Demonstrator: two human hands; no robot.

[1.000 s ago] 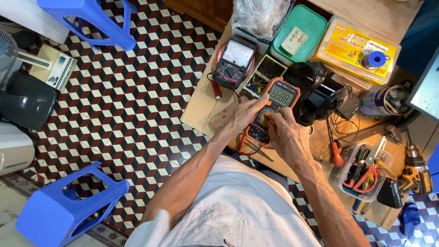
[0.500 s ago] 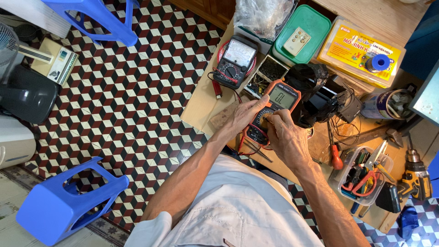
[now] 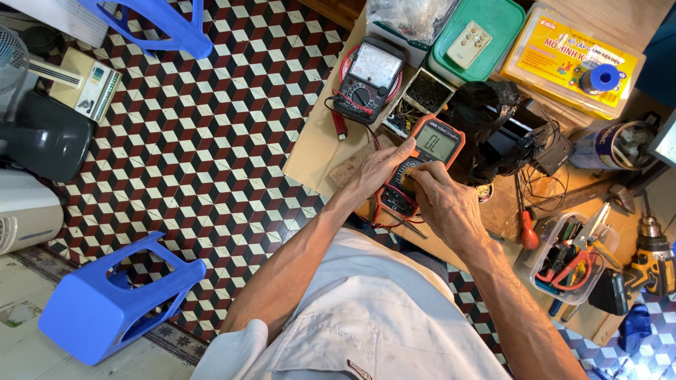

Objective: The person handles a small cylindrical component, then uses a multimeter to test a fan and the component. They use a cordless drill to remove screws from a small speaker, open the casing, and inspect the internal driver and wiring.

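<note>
An orange-and-grey digital multimeter (image 3: pixel 431 146) with a lit display lies on the wooden workbench (image 3: pixel 317 151). My left hand (image 3: pixel 377 169) steadies its left side, thumb along the case edge. My right hand (image 3: pixel 440 200) rests over the lower half, with the fingertips pinching the round dial. Red and black test leads (image 3: pixel 394 219) trail out beneath the meter. Behind it sits a black analogue multimeter (image 3: pixel 367 79) with a white scale face.
A green-lidded box with a white remote (image 3: pixel 477 39), a yellow plastic case (image 3: pixel 570 60), a black device with wires (image 3: pixel 507 137), a red-handled screwdriver (image 3: pixel 527 229), a clear tub of pliers (image 3: pixel 569 257) and a drill (image 3: pixel 651 264) crowd the bench. Blue plastic stools (image 3: pixel 116 306) stand on the patterned floor.
The view has shifted slightly. Both hands stay on the digital multimeter, the right hand's fingers still working at its dial.
</note>
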